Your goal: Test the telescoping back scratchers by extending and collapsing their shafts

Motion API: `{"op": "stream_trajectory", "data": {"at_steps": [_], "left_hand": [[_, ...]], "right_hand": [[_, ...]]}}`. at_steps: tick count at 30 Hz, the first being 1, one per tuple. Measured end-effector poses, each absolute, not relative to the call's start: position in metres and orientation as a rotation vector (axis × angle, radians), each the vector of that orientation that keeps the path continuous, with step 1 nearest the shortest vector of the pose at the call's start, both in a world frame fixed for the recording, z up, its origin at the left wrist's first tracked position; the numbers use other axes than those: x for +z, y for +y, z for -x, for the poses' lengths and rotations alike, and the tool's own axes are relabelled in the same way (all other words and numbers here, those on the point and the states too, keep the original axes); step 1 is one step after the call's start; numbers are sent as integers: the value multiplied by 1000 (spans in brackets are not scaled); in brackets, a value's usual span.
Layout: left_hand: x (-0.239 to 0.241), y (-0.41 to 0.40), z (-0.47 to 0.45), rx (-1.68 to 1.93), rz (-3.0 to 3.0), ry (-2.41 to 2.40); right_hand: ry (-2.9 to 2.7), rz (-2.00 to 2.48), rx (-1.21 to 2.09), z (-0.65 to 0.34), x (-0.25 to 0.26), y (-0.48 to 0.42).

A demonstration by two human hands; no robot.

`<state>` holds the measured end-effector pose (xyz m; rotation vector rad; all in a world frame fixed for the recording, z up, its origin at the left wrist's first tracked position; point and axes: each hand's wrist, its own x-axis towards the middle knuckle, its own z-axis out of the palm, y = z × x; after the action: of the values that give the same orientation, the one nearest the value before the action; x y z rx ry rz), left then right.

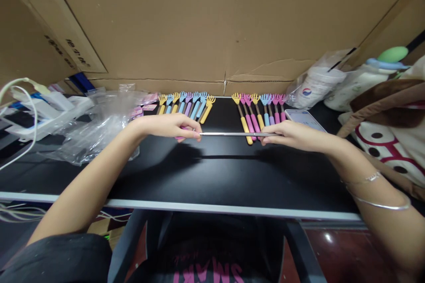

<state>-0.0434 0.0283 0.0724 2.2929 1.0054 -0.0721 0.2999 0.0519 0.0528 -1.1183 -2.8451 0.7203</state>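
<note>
Rod [229, 134] straight, long axis left-to-right.

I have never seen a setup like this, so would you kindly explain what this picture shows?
There is no machine here: these are a person's own bare hands, seen by one camera worn on the head and looking forward and down. The left hand and right hand hold a thin metal rod level between them, above a black tabletop. A bit of pink-purple shows at the left hand; the right hand's fingers cover the other end. Beyond them lie two groups of colourful, claw-headed scratchers, one left and one right. Clear plastic bags lie at the left; a phone and a lidded cup are at the right.
</note>
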Motion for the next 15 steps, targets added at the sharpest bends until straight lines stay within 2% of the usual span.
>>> {"op": "stream_trajectory", "data": {"at_steps": [7, 15], "left_hand": [[75, 42, 85, -150, -2216, 1103], [83, 39, 97, -105, -2142, 1164]], "right_hand": [[-2835, 1196, 994, -338, 67, 59], [-2889, 1292, 966, -355, 77, 57]]}}
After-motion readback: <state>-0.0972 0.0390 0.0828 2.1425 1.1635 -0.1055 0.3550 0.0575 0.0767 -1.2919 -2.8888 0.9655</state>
